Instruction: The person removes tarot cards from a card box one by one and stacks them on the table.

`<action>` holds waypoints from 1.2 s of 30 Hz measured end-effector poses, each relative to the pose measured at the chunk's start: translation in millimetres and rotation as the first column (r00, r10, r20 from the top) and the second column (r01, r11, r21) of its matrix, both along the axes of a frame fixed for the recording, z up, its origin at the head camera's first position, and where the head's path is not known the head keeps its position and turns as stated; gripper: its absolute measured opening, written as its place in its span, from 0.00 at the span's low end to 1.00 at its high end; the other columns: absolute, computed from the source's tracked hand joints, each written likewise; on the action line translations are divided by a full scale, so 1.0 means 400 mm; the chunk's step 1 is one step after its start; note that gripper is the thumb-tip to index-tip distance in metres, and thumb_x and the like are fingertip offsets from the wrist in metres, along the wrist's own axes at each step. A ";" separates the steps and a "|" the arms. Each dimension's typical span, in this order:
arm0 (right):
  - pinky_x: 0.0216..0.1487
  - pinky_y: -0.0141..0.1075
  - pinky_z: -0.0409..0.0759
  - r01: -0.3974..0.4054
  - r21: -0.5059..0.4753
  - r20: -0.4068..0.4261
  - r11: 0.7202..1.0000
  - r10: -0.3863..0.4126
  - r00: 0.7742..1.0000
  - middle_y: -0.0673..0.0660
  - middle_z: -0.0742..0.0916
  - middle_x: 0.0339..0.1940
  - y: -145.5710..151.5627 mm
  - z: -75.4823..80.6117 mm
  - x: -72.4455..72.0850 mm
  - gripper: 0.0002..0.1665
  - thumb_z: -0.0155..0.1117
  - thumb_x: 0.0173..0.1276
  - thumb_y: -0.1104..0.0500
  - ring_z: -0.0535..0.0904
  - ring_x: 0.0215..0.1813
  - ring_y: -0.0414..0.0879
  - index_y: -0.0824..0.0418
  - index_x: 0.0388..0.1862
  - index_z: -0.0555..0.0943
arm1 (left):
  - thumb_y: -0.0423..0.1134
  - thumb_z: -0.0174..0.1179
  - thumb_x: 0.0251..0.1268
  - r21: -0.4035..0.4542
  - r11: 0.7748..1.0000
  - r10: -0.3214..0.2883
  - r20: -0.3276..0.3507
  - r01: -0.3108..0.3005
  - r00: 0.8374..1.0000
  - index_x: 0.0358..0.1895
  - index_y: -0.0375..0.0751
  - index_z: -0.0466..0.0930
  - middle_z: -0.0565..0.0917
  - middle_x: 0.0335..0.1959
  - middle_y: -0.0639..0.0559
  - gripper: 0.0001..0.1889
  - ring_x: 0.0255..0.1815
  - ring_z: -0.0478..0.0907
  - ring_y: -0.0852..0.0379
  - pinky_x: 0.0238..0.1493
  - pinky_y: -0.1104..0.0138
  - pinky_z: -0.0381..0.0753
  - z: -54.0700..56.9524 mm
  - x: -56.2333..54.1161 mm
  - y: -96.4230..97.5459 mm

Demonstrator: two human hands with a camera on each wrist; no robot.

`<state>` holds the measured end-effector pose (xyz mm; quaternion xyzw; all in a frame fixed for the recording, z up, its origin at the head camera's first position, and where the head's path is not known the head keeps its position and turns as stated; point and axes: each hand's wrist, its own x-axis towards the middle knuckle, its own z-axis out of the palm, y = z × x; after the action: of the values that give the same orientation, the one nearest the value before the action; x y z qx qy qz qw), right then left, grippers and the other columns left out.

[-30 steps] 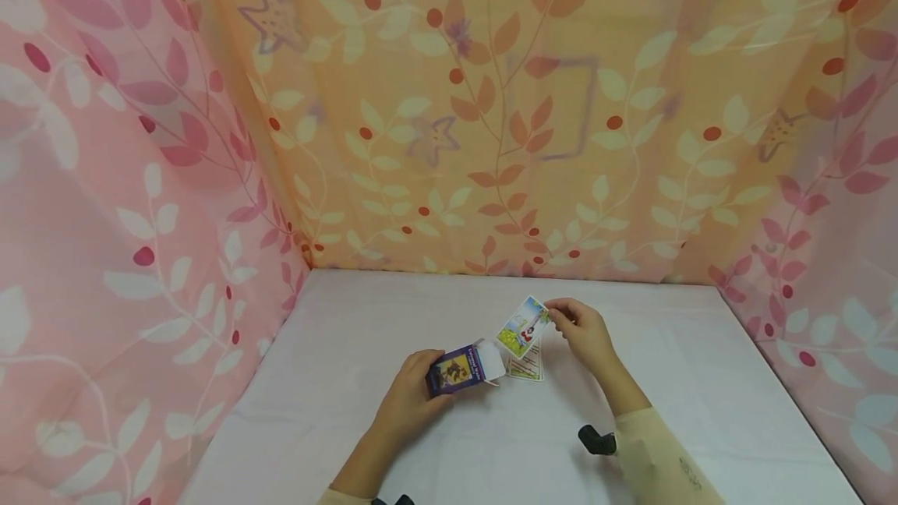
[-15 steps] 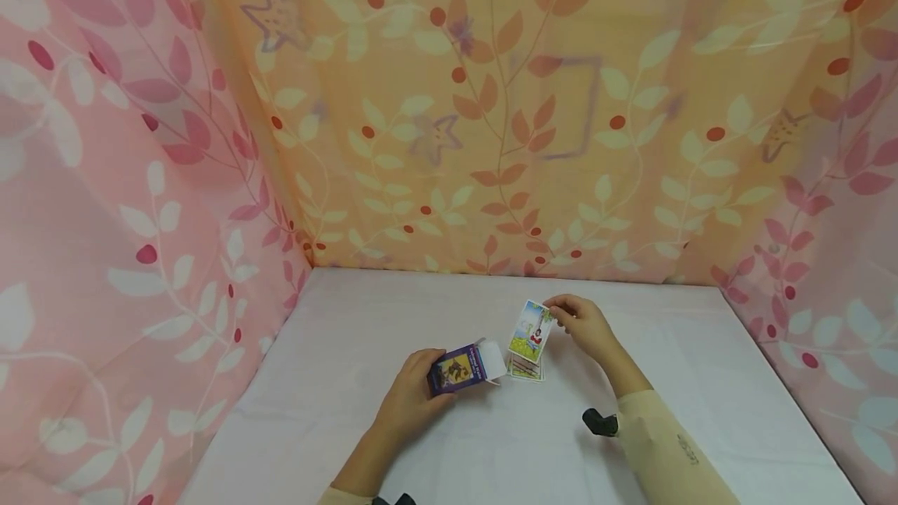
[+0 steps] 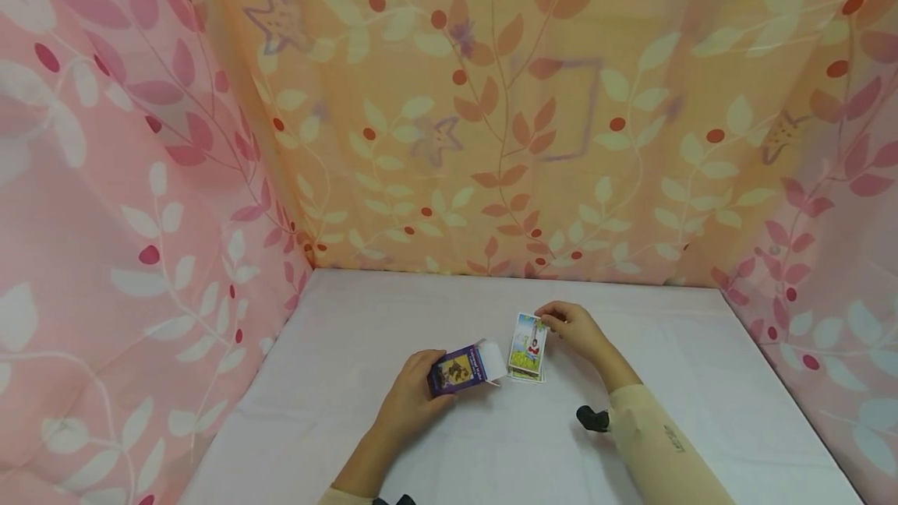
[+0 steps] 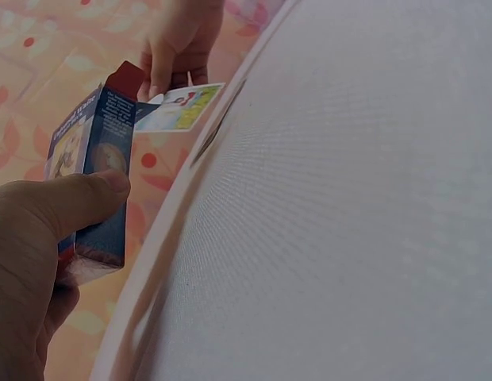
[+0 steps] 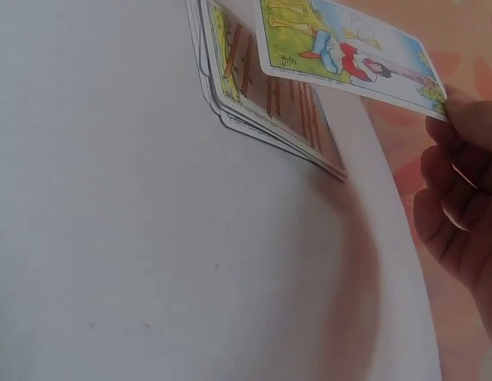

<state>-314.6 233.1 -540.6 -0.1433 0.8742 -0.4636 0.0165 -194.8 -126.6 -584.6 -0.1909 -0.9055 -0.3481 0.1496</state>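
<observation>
In my left hand [image 3: 409, 398] I grip a small dark blue card box [image 3: 457, 370], thumb along one side; its white end flap [image 3: 493, 361] stands open toward the right. My right hand [image 3: 577, 331] pinches one illustrated tarot card [image 3: 528, 343] by its far right corner. That card hovers just over a small stack of cards [image 5: 270, 95] lying on the table. In the right wrist view the top card of the stack shows several long brown rods. Whether any cards are inside the box cannot be seen.
A white cloth covers the table [image 3: 337, 333]. Patterned curtains [image 3: 491, 100] hang along its back and both sides. A black strap end [image 3: 592, 418] sticks out at the right wrist.
My right hand has brought the card down and toward me, turning it more upright in line with the stack. My left hand and the box have stayed nearly still.
</observation>
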 end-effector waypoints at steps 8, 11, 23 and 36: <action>0.35 0.33 0.81 -0.004 0.007 0.023 1.000 0.004 1.000 0.54 0.86 0.36 -0.006 -0.023 -0.011 0.09 0.62 0.76 0.61 0.77 0.39 0.46 0.61 0.49 0.86 | 0.49 0.81 0.48 0.005 1.000 0.002 0.028 -0.002 1.000 0.70 0.49 0.71 0.76 0.66 0.55 0.43 0.69 0.73 0.54 0.74 0.54 0.72 0.006 0.004 0.000; 0.35 0.33 0.81 -0.001 0.010 0.030 1.000 0.001 1.000 0.55 0.86 0.37 -0.007 -0.029 -0.011 0.09 0.62 0.76 0.61 0.77 0.39 0.46 0.62 0.49 0.86 | 0.49 0.81 0.49 0.003 1.000 0.003 0.032 -0.003 0.999 0.70 0.49 0.71 0.76 0.66 0.54 0.43 0.69 0.73 0.54 0.74 0.54 0.72 0.005 0.005 0.000; 0.44 0.33 0.79 0.029 0.022 0.086 0.999 -0.031 0.996 0.54 0.88 0.46 -0.012 -0.062 -0.021 0.09 0.62 0.76 0.58 0.78 0.44 0.45 0.58 0.49 0.86 | 0.50 0.81 0.48 -0.008 1.000 0.007 0.000 -0.007 1.000 0.70 0.49 0.72 0.77 0.66 0.56 0.43 0.68 0.73 0.56 0.72 0.56 0.74 -0.002 0.003 -0.001; 0.54 0.40 0.81 0.044 0.022 0.068 0.999 -0.045 0.997 0.53 0.89 0.47 -0.011 -0.082 -0.020 0.09 0.64 0.75 0.57 0.79 0.49 0.47 0.56 0.49 0.87 | 0.50 0.81 0.48 -0.001 1.000 0.000 -0.027 0.000 1.000 0.70 0.50 0.72 0.77 0.65 0.56 0.43 0.68 0.73 0.56 0.72 0.55 0.74 -0.005 0.000 -0.003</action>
<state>-322.8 228.7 -573.5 -0.1075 0.8809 -0.4595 0.0376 -194.8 -127.9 -586.4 -0.1955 -0.9037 -0.3448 0.1619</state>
